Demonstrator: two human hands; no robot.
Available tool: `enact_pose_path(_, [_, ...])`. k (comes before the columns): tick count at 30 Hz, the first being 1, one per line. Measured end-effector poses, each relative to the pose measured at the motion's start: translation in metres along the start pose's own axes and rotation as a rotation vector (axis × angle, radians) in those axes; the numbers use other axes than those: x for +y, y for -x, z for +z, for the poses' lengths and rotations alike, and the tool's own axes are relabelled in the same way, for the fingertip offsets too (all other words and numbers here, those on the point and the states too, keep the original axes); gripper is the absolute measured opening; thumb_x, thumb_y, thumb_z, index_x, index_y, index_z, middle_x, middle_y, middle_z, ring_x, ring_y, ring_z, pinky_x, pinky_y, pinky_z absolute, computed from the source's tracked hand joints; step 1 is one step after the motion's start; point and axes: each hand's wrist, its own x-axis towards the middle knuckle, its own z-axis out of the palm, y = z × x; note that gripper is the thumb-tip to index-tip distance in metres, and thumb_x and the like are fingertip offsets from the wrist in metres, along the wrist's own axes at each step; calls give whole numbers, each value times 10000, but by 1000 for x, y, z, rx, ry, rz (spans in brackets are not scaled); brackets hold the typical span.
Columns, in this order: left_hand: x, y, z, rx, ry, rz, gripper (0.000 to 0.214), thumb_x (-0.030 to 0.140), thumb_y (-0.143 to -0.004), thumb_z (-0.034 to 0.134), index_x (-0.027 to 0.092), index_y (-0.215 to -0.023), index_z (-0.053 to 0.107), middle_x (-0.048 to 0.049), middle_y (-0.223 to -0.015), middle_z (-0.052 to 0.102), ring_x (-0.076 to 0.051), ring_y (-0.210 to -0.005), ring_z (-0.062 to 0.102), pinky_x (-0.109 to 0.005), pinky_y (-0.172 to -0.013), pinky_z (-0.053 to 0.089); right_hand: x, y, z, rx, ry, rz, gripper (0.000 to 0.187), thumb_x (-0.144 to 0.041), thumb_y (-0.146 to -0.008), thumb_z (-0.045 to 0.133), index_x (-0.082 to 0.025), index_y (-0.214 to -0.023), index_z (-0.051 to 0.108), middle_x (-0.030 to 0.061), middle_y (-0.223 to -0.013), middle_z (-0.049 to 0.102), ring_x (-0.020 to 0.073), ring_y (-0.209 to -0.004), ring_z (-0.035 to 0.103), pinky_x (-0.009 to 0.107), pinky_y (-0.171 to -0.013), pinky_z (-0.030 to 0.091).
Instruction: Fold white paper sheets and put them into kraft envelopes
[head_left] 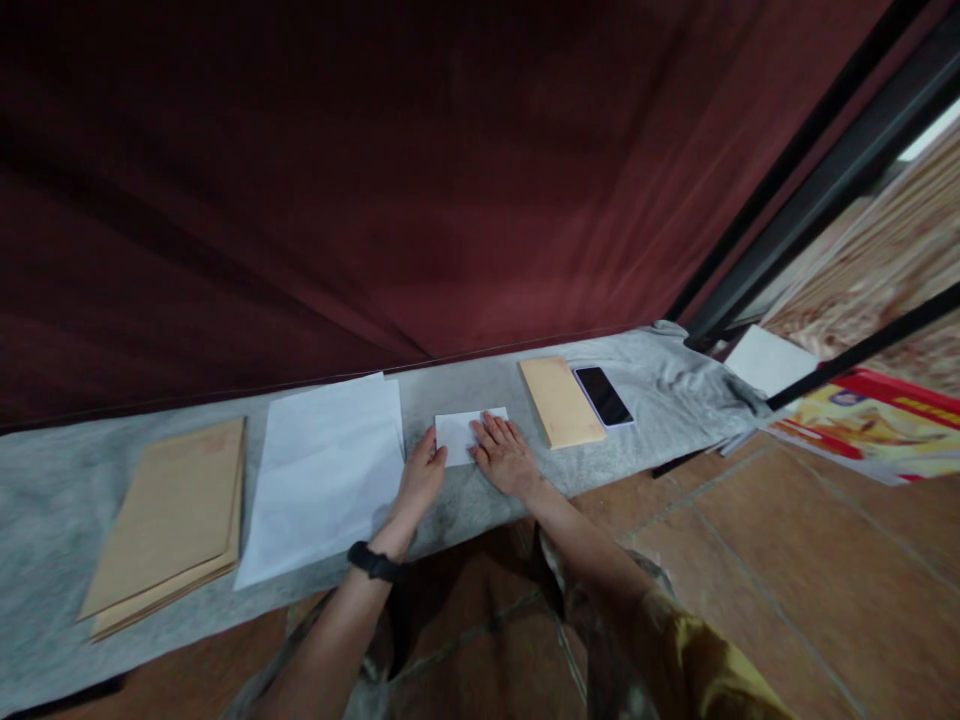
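A small folded sheet of white paper lies on the grey cloth-covered table, in front of me. My left hand is at its left edge, with the thumb and fingers closed about the lower left corner. Flat across the right part of the paper rests my right hand, its fingers stretched out and a little apart. Left of my hands is a stack of large white sheets. To the right lies a small stack of tan envelopes, close to a dark-screened phone.
Larger brown envelopes lie stacked at the far left of the narrow table. A dark red curtain hangs along the back edge. Black metal bars and a red-yellow printed box stand at the right.
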Motion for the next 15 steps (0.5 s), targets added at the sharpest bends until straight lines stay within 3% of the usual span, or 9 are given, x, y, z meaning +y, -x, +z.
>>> enact_pose_path(5, [20,14,-11,6,268,-156,489,166,-865,598,185,-1353,607,-110,-1376,656,-232,-1284,596,-422,-1157,408,1,3,-2,20,3,-2,512,-423,-1055,431,-219,-1524,459,86,-1616,375,265,-1488,374,443,-1226,277])
enact_pose_path(8, [32,21,-16,-10,410,-268,497,139,-865,579,153,-1362,587,-134,-1438,607,-231,-1334,560,-398,-1145,424,1,4,-4,27,2,-27,504,-417,-1060,422,-216,-1521,462,87,-1613,380,258,-1482,384,439,-1221,287])
enact_pose_path(15, [46,23,-15,61,502,-384,521,104,-825,602,125,-1345,588,-176,-1431,602,-271,-1328,572,-419,-1114,457,0,5,-7,25,-8,-25,507,-410,-1065,411,-211,-1530,450,96,-1615,371,260,-1496,362,449,-1220,292])
